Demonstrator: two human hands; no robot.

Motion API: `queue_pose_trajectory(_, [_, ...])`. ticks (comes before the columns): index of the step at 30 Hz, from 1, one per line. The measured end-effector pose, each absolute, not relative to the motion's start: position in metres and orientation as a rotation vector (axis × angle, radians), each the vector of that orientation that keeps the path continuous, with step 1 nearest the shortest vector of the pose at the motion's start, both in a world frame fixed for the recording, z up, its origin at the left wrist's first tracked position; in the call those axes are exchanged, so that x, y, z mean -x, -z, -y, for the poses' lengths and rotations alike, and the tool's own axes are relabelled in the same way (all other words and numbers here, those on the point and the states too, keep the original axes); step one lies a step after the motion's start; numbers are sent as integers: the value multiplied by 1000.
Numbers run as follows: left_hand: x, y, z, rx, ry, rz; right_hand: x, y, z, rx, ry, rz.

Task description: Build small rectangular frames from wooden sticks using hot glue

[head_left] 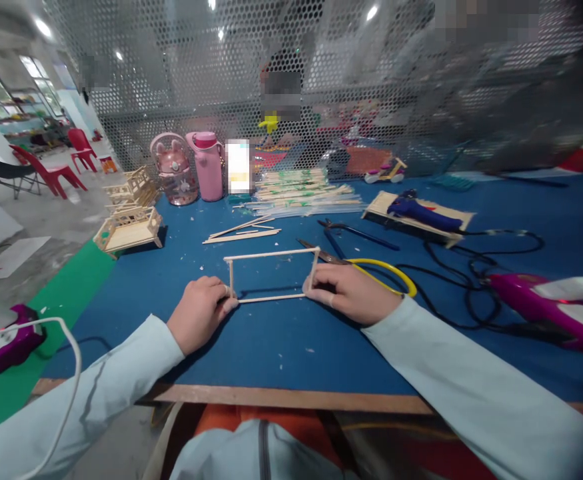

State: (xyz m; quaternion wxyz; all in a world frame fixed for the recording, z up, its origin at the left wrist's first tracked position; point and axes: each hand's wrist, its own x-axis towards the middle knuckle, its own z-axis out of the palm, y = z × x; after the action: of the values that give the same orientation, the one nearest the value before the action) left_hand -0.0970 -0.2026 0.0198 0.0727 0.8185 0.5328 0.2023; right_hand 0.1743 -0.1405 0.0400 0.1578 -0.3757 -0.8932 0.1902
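Between my hands a rectangular frame of thin wooden sticks [271, 255] stands upright on the blue table. My left hand [201, 310] pinches its lower left corner. At the lower right, the fingers of my right hand [354, 291] close on the short side stick. Just behind my right hand lie yellow-handled scissors [384, 268], partly covered by it, and dark blue-handled pliers [361, 235]. A few loose sticks [244, 233] rest beyond the frame.
Bundled sticks in plastic [301, 190] lie farther back near a pink bottle [208, 167]. A blue glue gun [424, 213] rests on a wooden board, its black cord looping right towards a purple power strip [551, 307]. Small wooden models [131, 230] stand at left.
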Motion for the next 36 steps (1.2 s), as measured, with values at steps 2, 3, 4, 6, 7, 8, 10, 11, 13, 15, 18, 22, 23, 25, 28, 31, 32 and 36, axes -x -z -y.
queue_pose_trajectory(2, [97, -20, 200, -2437, -598, -1635, -174, -39, 140, 1088, -548, 2537])
queue_pose_trajectory(3, [97, -20, 199, -2431, -594, -1640, -174, -38, 140, 1092, -562, 2520])
queue_pose_trajectory(4, [97, -20, 199, -2427, -595, -1636, -174, -37, 140, 1095, -577, 2500])
queue_pose_trajectory(6, [98, -20, 198, -2420, -609, -1616, -175, -36, 139, 1105, -602, 2468])
queue_pose_trajectory(7, [98, -21, 198, -2416, -619, -1608, -176, -36, 138, 1114, -611, 2466])
queue_pose_trajectory(8, [99, -21, 198, -2411, -631, -1601, -176, -36, 138, 1125, -617, 2473])
queue_pose_trajectory(10, [99, -23, 199, -2399, -651, -1593, -176, -36, 137, 1147, -611, 2487])
queue_pose_trajectory(11, [99, -23, 199, -2386, -658, -1590, -176, -36, 137, 1154, -602, 2491])
queue_pose_trajectory(13, [100, -25, 199, -2346, -663, -1582, -175, -36, 139, 1162, -583, 2500])
queue_pose_trajectory(15, [100, -26, 198, -2310, -664, -1572, -174, -36, 140, 1160, -569, 2510])
queue_pose_trajectory(18, [101, -24, 198, -2297, -685, -1576, -173, -36, 143, 1101, -529, 2502])
queue_pose_trajectory(22, [102, -21, 198, -2283, -710, -1608, -174, -36, 142, 1034, -517, 2497])
queue_pose_trajectory(23, [103, -20, 198, -2273, -714, -1615, -174, -36, 142, 1039, -525, 2500])
queue_pose_trajectory(25, [104, -18, 199, -2255, -727, -1617, -175, -36, 141, 1054, -541, 2505])
queue_pose_trajectory(28, [104, -17, 200, -2236, -773, -1609, -175, -37, 140, 1063, -552, 2508])
queue_pose_trajectory(31, [101, -21, 201, -2198, -864, -1552, -175, -37, 141, 1058, -549, 2510])
queue_pose_trajectory(32, [100, -23, 201, -2164, -903, -1518, -175, -37, 141, 1058, -549, 2512])
queue_pose_trajectory(36, [91, -30, 200, -1909, -1038, -1426, -175, -37, 140, 1063, -567, 2514])
